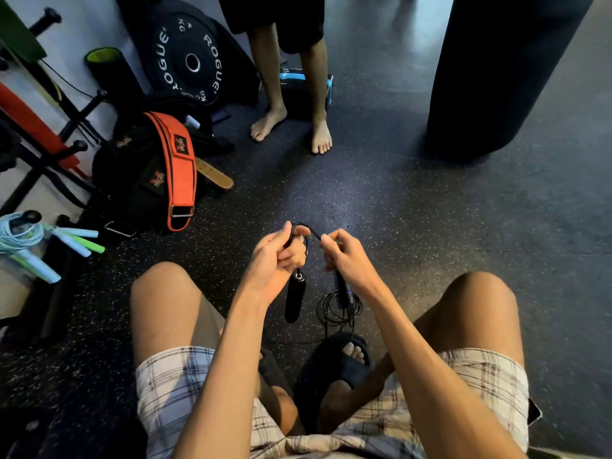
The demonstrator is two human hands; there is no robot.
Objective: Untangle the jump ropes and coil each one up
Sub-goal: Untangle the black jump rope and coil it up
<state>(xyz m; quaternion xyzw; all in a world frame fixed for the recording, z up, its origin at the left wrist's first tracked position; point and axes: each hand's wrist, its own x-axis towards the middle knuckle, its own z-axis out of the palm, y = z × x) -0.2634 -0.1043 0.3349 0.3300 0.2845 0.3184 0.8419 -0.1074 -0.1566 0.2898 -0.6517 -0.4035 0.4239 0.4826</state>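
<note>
Cord of the black jump rope [313, 231] arches between my hands, the fingers [299, 230] of my left hand [281, 256] clenched round one end and my right hand [346, 260] pinching the other. A black handle [294, 301] hangs just below my left fingers. A loose coil of black cord [337, 309] lies on the floor [430, 226] beneath my right fingers, with pale blue and green ropes [33, 240] well off to their left.
</note>
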